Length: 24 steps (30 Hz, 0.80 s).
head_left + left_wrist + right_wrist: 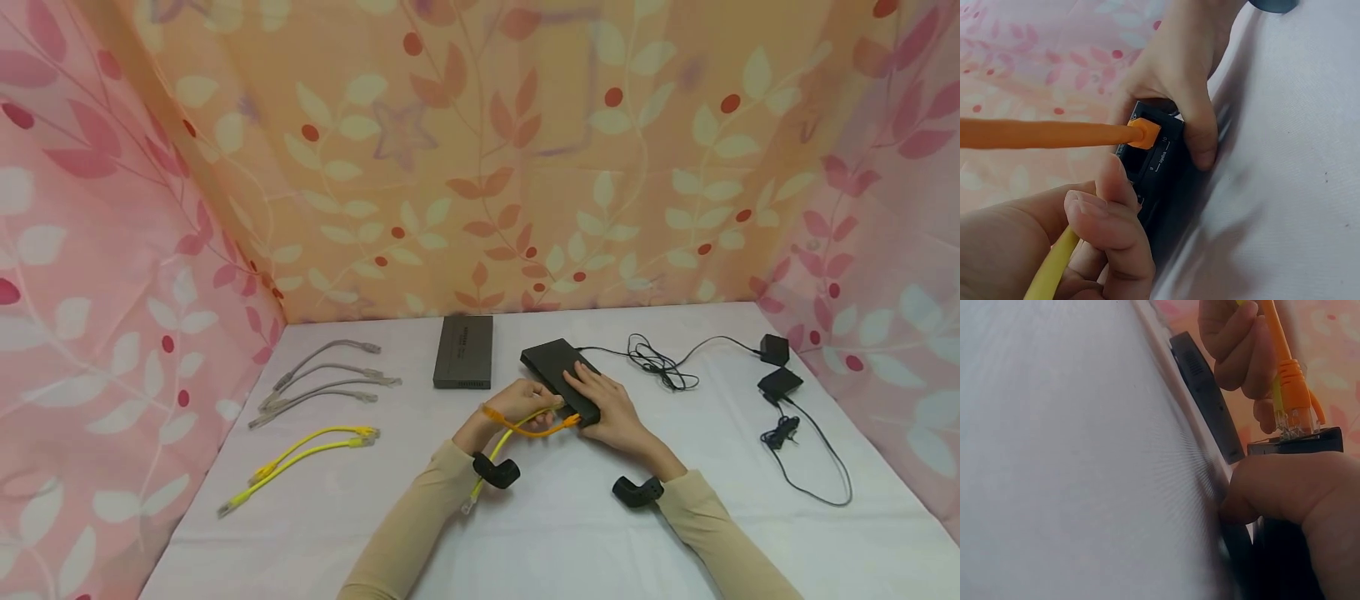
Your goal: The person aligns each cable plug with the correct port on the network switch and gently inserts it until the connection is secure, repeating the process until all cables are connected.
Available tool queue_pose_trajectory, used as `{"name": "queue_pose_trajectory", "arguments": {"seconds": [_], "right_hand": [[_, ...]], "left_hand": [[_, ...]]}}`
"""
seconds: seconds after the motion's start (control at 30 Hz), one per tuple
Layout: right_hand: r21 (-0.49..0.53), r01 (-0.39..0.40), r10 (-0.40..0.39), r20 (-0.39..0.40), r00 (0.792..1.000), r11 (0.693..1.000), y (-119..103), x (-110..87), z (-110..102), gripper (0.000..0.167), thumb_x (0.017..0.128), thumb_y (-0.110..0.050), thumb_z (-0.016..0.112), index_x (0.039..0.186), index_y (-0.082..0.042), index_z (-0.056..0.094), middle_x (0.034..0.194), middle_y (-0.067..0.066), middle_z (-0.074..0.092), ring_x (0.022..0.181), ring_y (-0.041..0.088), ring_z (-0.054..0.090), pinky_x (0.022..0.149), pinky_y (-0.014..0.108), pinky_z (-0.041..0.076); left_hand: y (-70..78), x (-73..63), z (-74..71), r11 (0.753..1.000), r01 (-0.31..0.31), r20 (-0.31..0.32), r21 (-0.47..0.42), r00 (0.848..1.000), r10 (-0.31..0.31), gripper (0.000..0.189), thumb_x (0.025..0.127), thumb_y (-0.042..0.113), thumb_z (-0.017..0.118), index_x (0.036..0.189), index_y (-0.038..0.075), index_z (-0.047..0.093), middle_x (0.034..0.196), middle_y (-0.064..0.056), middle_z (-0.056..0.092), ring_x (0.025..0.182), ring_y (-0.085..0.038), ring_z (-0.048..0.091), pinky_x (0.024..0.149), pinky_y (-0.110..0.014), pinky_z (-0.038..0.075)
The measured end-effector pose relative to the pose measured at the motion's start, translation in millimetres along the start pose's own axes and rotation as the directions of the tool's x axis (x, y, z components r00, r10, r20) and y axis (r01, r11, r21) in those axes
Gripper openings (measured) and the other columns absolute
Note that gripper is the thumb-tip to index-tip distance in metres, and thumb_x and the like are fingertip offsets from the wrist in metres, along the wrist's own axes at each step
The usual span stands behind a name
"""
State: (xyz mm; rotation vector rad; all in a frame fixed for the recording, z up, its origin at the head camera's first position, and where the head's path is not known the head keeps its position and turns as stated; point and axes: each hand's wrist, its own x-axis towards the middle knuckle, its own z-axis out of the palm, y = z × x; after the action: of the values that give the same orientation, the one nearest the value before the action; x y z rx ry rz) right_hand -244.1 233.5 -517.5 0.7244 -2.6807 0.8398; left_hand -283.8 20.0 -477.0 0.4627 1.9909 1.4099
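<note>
My left hand (513, 402) pinches a yellow network cable (499, 444) by one end, close to the port side of a black network switch (555, 364). The cable's other end, with a clear plug, hangs toward the tabletop. My right hand (611, 408) grips the switch, thumb on one face and fingers on the other, as the left wrist view shows. An orange network cable (1054, 133) sits with its plug in a port marked near "10", and the rest of it loops past my left hand. In the right wrist view, the yellow plug is partly hidden behind the orange plug (1294, 394).
Another dark switch (462, 354) lies at the back middle. Several grey cables (322, 385) and two yellow cables (300, 462) lie on the left. A thin black cord (663, 367) runs from the held switch to a power adapter (774, 349); a second adapter (780, 382) lies beside it.
</note>
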Motion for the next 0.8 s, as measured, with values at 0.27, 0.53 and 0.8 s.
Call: {"name": "queue_pose_trajectory", "arguments": {"seconds": [0.27,0.53,0.8], "right_hand": [[-0.013,0.002,-0.002,-0.007,1.000,1.000,2.2,-1.7,1.5,0.093,0.059,-0.005,0.076,0.143,-0.014,0.037,0.148,0.020,0.027,0.134,0.041,0.026,0.098,0.057,0.021],[0.002,0.021,-0.021,-0.014,1.000,1.000,1.9,-0.7,1.7,0.092,0.059,-0.004,0.076,0.142,-0.012,0.038,0.148,0.020,0.028,0.133,0.041,0.027,0.097,0.056,0.021],[0.012,0.002,-0.002,0.015,1.000,1.000,1.9,0.5,1.9,0.092,0.061,-0.006,0.076,0.144,-0.014,0.035,0.150,0.017,0.025,0.136,0.036,0.025,0.099,0.056,0.019]], "left_hand": [[0.4,-1.1,1.6,0.999,0.003,0.005,-0.054,1.000,-0.003,0.027,0.093,0.027,0.057,0.094,0.001,0.062,0.067,-0.005,0.064,0.053,-0.008,0.051,0.051,-0.019,0.046],[-1.0,-1.2,0.9,0.998,0.003,0.010,-0.067,1.000,-0.002,0.030,0.092,0.029,0.059,0.094,0.000,0.063,0.067,-0.006,0.063,0.052,-0.009,0.049,0.050,-0.021,0.045],[-2.6,1.8,-0.3,1.000,0.000,-0.002,-0.020,1.000,0.000,0.029,0.091,0.031,0.059,0.091,0.003,0.065,0.067,-0.004,0.064,0.052,-0.009,0.050,0.051,-0.020,0.046]]}}
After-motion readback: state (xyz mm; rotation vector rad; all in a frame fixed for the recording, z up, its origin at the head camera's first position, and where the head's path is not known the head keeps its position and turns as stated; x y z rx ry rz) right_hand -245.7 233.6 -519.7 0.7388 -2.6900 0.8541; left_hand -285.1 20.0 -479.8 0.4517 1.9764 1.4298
